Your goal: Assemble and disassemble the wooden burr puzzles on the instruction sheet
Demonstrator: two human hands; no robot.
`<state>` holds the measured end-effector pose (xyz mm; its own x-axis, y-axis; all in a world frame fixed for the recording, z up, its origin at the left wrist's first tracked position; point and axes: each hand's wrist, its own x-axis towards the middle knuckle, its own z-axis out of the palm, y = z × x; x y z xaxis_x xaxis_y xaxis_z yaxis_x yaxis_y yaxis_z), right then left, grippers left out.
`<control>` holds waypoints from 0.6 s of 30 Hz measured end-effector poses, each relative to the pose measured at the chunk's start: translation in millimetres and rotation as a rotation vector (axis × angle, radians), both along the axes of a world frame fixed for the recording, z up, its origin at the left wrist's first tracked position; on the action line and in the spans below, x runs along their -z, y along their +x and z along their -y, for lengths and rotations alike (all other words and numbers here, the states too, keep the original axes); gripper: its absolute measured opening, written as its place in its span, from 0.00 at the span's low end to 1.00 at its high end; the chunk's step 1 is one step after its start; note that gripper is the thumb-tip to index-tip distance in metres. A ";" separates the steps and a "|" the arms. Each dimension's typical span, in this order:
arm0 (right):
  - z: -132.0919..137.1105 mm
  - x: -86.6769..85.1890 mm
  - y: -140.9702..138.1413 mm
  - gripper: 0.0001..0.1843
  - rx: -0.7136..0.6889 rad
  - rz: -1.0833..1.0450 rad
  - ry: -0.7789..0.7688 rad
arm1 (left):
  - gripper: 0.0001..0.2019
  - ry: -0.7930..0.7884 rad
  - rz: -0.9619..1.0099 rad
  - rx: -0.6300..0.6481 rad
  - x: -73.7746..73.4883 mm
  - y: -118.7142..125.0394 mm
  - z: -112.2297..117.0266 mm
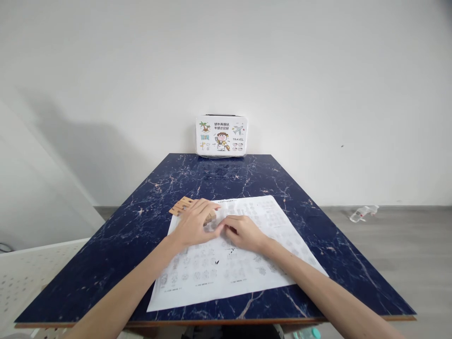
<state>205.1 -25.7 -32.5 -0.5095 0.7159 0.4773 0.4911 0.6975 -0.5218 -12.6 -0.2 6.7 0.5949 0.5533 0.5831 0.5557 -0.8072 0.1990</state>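
A slotted wooden piece [181, 205] lies over the upper left of a printed white sheet [190, 294]. My left hand [196, 221] rests across this wood, its fingers stretched out and its thumb apart, pointing right. Much of the wood is hidden under that hand. Close by, my right hand [243, 231] is on the sheet with its fingers curled together, their tips near my left thumb. Whatever those fingertips pinch, if anything, is hidden. Small dark bits [217, 262] lie on the paper below the hands.
All this is on a dark blue marble-patterned table [141, 216]. At its far edge a white case with cartoon prints [221, 136] stands against the wall. On the floor to the right lies a clear plastic object [363, 213]. A perforated white surface [38, 268] is at the left.
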 end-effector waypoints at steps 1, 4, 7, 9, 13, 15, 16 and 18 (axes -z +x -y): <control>0.4 -0.9 0.1 0.16 -0.001 -0.001 -0.006 | 0.13 0.032 0.025 -0.060 0.3 -4.0 -5.2; 1.7 -4.0 0.4 0.17 0.010 0.003 -0.025 | 0.09 0.082 0.074 -0.285 4.5 -23.1 -27.2; 2.4 -6.1 0.6 0.16 0.012 0.017 -0.028 | 0.13 0.065 0.019 -0.393 11.7 -45.6 -49.6; 2.3 -6.6 0.7 0.16 0.013 0.024 -0.030 | 0.15 0.012 -0.029 -0.412 17.2 -56.6 -60.4; 1.3 -6.8 0.7 0.17 0.017 0.019 -0.035 | 0.19 -0.118 -0.098 -0.393 26.6 -64.3 -70.8; 0.7 -7.2 0.8 0.17 0.012 0.009 -0.041 | 0.21 -0.148 -0.108 -0.392 29.7 -63.9 -72.3; 0.4 -7.3 0.8 0.17 0.009 0.002 -0.044 | 0.22 -0.153 -0.108 -0.403 30.9 -63.8 -72.6; -0.3 -7.1 0.7 0.17 0.007 -0.014 -0.050 | 0.23 -0.154 -0.108 -0.429 32.6 -64.9 -72.6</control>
<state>205.8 -25.5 -25.4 -0.4983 0.7424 0.4478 0.4884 0.6671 -0.5626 -77.5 72.4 -25.9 0.3464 0.8378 0.4220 0.8571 -0.4655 0.2207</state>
